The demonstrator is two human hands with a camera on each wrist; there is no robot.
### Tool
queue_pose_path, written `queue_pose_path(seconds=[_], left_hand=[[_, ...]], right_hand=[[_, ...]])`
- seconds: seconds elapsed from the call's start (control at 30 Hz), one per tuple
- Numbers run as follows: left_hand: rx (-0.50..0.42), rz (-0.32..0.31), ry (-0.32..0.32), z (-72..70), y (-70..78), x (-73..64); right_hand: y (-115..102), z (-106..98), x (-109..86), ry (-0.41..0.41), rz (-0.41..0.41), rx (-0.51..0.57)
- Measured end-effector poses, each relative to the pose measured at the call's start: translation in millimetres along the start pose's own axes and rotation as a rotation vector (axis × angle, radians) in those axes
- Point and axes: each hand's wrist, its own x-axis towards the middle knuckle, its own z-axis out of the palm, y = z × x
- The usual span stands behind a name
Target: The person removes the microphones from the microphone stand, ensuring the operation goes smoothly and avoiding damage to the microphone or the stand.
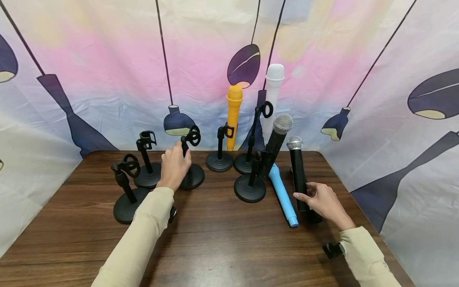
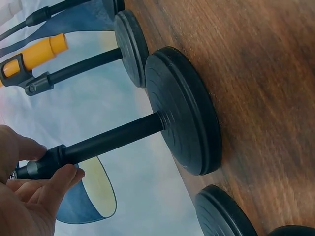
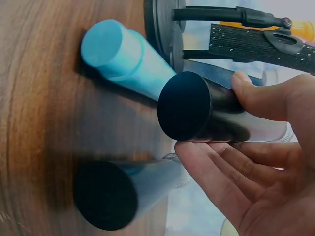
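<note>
My left hand (image 1: 174, 165) pinches the upper stem of a black desktop microphone stand (image 2: 120, 137), just below its ring-shaped clip. The stand's round base (image 1: 193, 177) is at the tabletop. In my right hand (image 1: 322, 200) is a black microphone (image 1: 298, 169) with a silver mesh head, gripped near its lower end between thumb and fingers. The right wrist view shows its flat bottom end tilted up off the table. Below it lies a second dark microphone (image 3: 106, 195), mostly hidden in the head view. A light blue microphone (image 1: 283, 195) lies left of the right hand.
Two black stands (image 1: 125, 205) with clips stand left of my left hand. Toward the back, a yellow microphone (image 1: 234, 115) and a white microphone (image 1: 274, 87) are upright in stands. A speckled black microphone (image 1: 274, 145) leans in a nearer stand (image 1: 250, 188). Behind the wooden table (image 1: 222, 247) hangs a printed cloth.
</note>
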Motion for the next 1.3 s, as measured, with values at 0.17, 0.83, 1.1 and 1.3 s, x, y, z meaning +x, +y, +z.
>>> queue_pose_path(seconds=[0.17,0.83,1.1,1.3], left_hand=[[-0.001,-0.007,-0.004,0.9,-1.3,2.8],[-0.024,-0.012,-0.009,3.2,-9.0,14.9],[-0.025,-0.046,-0.023,3.7,-9.4,17.7],[-0.028,-0.05,-0.023,4.0,-9.4,19.2]], right_hand=[[3.7,3.5,0.7,-0.063,0.057,0.037],[9.7,10.7,3.7,-0.141,0.154,0.039],[11.4,14.7,3.8,-0.161,0.16,0.027],[11.9,18.6,5.8,-0.176,0.171,0.009]])
